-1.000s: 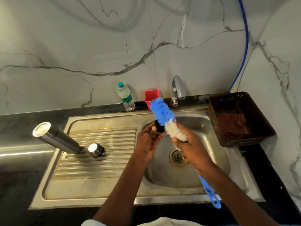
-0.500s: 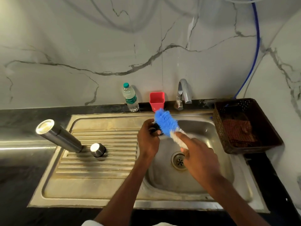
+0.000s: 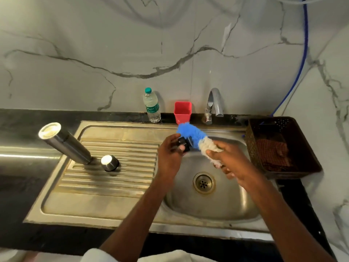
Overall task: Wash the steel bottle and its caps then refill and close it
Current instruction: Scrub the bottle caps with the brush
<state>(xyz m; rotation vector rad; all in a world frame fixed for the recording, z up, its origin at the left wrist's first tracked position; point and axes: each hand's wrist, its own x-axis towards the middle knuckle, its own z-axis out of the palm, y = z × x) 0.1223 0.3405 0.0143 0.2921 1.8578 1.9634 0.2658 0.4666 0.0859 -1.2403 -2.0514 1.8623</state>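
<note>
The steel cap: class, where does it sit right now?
In the head view, the steel cap stands on the ribbed drainboard, left of the basin, just right of the steel bottle.

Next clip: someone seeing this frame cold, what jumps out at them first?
The bright blue-and-white brush, gripped by the right hand over the sink basin, meets a small black cap held in the left hand. Next, the steel bottle standing inverted on the ribbed drainboard, a steel cap beside it.
</note>
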